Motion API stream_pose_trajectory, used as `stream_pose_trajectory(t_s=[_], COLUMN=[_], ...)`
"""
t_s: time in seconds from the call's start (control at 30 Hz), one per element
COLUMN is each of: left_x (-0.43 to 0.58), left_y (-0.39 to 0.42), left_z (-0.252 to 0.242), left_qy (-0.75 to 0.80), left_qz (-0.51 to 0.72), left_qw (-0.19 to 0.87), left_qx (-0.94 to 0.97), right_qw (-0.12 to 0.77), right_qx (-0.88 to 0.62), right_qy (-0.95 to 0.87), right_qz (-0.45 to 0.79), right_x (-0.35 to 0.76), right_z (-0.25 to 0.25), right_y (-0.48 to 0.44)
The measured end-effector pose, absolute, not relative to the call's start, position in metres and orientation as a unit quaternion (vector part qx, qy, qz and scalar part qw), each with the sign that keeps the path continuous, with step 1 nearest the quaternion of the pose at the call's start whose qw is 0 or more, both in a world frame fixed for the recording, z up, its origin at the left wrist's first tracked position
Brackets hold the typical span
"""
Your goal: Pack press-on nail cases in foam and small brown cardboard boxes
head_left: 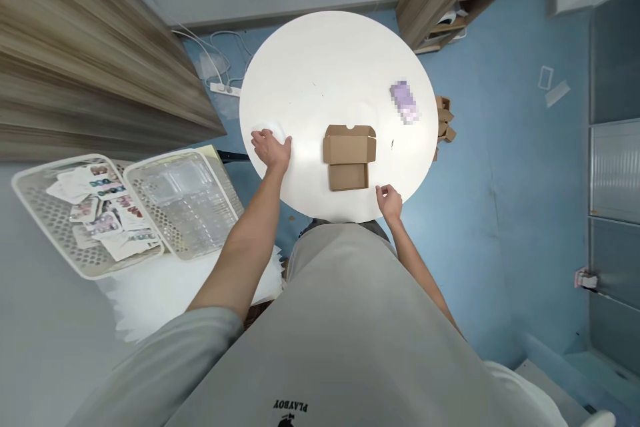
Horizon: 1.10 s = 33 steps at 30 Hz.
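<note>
An open brown cardboard box [349, 177] lies on the round white table [325, 53], its lid folded back away from me. My left hand [271, 149] rests at the table's left side, fingers spread over a white, thin-looking item [273, 128] that is partly hidden and hard to tell from the tabletop. Just right of the box, close to the near edge, is my right hand [390, 201], apart from the cardboard. Its fingers are curled in, and nothing shows between them.
A blurred purple item [404, 101] lies at the table's right. To my left stand a basket of printed cards [103, 213] and a basket of clear plastic cases [187, 200], beside white sheets [155, 297]. More cardboard [444, 121] is beyond the table's right edge; a power strip [225, 89] lies at left.
</note>
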<state>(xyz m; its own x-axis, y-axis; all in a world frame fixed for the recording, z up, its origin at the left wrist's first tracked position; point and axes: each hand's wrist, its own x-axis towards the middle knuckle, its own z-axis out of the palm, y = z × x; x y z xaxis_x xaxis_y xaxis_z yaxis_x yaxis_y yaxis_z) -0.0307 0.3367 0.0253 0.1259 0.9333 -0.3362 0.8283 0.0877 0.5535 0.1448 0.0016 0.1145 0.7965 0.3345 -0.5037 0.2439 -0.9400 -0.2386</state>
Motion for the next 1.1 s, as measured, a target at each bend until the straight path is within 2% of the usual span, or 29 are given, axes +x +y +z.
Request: stream_pose_trajectory(t_s=[0.17,0.33,0.43,0.53,0.63,0.8,1.1], left_x=[-0.021,-0.028,-0.038,-0.049,-0.054,-0.044,-0.033], left_y=[0.342,0.344,0.331,0.296,0.247,0.178,0.133], left_z=[0.027,0.035,0.047,0.071,0.102,0.133,0.114], left_qy=[0.695,0.738,0.728,0.603,0.488,0.459,0.504], left_qz=[0.028,0.070,0.111,0.134,0.160,0.162,0.121], left_qw=[0.276,0.341,0.470,0.685,0.790,0.819,0.808], left_qx=[0.664,0.578,0.487,0.385,0.335,0.305,0.282], right_qw=[0.103,0.171,0.250,0.327,0.401,0.474,0.482], right_qx=[-0.947,-0.933,-0.898,-0.829,-0.738,-0.582,-0.602], right_qy=[-0.119,-0.122,-0.136,-0.159,-0.160,-0.116,-0.037], right_qz=[0.280,0.292,0.336,0.424,0.518,0.650,0.636], right_x=[0.132,0.137,0.138,0.134,0.126,0.114,0.126], right_z=[0.129,0.136,0.136,0.133,0.130,0.126,0.098], right_y=[-0.015,-0.010,0.006,0.031,0.056,0.074,0.033])
